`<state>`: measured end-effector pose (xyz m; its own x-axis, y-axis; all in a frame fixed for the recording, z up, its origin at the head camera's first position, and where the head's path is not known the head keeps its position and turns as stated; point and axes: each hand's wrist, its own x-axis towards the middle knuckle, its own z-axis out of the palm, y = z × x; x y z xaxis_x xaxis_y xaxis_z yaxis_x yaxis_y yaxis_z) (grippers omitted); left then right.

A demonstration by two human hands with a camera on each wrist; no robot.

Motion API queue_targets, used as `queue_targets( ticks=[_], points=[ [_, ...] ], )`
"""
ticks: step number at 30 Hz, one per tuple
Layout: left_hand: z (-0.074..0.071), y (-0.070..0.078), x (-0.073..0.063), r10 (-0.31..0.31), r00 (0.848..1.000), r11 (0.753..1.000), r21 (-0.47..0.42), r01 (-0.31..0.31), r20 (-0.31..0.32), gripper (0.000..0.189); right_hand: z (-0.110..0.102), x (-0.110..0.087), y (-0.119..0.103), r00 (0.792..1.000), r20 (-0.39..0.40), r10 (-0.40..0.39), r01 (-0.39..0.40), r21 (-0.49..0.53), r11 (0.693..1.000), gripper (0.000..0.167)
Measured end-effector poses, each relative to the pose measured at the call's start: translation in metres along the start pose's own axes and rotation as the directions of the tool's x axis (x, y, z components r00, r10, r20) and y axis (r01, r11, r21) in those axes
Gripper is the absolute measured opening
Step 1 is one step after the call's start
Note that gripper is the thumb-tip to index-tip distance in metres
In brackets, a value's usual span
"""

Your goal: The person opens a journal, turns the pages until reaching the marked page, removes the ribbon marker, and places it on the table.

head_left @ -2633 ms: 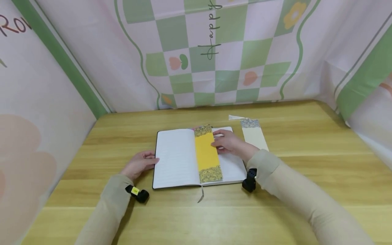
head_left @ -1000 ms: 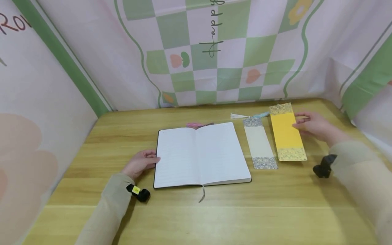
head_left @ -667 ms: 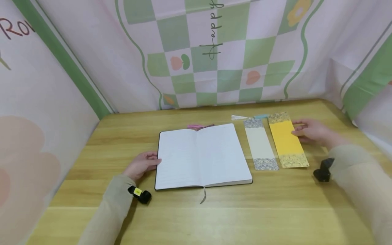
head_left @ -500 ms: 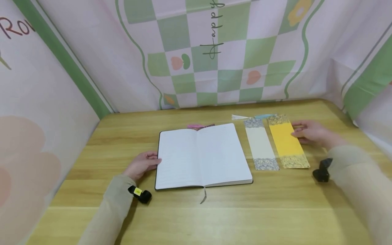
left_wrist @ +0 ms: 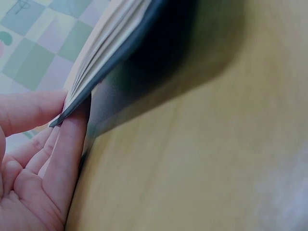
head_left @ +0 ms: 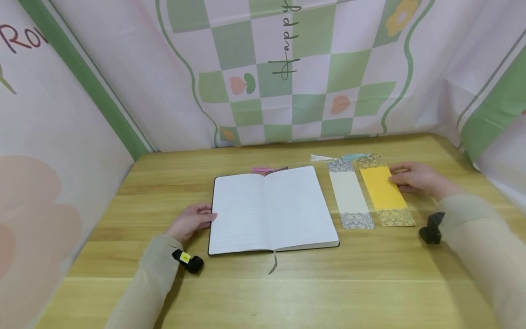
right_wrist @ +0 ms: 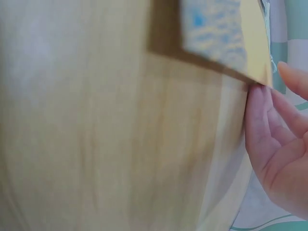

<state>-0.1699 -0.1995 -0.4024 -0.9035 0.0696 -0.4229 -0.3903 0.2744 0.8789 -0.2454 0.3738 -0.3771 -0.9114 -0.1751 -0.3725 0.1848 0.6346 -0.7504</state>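
An open notebook (head_left: 238,214) with blank-looking pages lies on the wooden table. My left hand (head_left: 191,222) pinches its left edge; in the left wrist view the thumb is on top of the dark cover (left_wrist: 108,72) and fingers are under it. To the right, a yellow bookmark (head_left: 382,187) with lace-patterned ends lies beside a cream bookmark (head_left: 349,192) with blue-grey ends. At the yellow one's right edge is my right hand (head_left: 419,178). In the right wrist view its thumb (right_wrist: 293,79) stands off the bookmark, while the fingertips touch the edge from below.
A white tassel (head_left: 322,157) and a light-blue tassel (head_left: 354,156) lie above the bookmarks. Pink tassel strands (head_left: 263,170) and a dark patterned strip stick out behind the notebook's top. A grey ribbon (head_left: 273,262) hangs from its bottom. Patterned curtains (head_left: 312,109) border the table.
My right hand has carried the yellow bookmark from over the notebook to the right and lowered it beside the cream one. My left hand has stayed at the notebook's left edge.
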Motion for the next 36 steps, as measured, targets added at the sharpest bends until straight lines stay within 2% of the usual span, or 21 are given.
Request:
queue_targets(
  ticks=[9, 16, 21, 30, 36],
  points=[
    [-0.001, -0.002, 0.000, 0.002, 1.000, 1.000, 0.006, -0.002, 0.005, 0.051, 0.002, -0.003, -0.004, 1.000, -0.017, -0.009, 0.010, 0.074, 0.997, 0.060],
    [-0.002, -0.001, 0.001, 0.003, 1.000, 1.000, 0.000, -0.003, 0.009, 0.047, 0.028, -0.005, -0.022, 0.992, -0.080, -0.094, 0.094, -0.005, 0.996, 0.053],
    [-0.002, -0.001, 0.001, 0.014, 1.000, 1.000, -0.003, -0.014, 0.016, 0.043, 0.049, -0.006, -0.040, 0.981, -0.076, -0.177, 0.175, -0.040, 0.984, 0.047],
    [-0.002, -0.001, 0.002, 0.010, 1.000, 1.000, -0.004, -0.010, 0.004, 0.046, 0.092, -0.023, -0.088, 0.939, -0.021, -0.343, 0.335, -0.173, 0.926, 0.041],
    [0.000, -0.002, 0.001, 0.012, 1.000, 1.000, -0.012, -0.012, 0.008, 0.049, 0.122, -0.030, -0.113, 0.888, 0.031, -0.459, 0.453, -0.228, 0.862, 0.039]
  ],
)
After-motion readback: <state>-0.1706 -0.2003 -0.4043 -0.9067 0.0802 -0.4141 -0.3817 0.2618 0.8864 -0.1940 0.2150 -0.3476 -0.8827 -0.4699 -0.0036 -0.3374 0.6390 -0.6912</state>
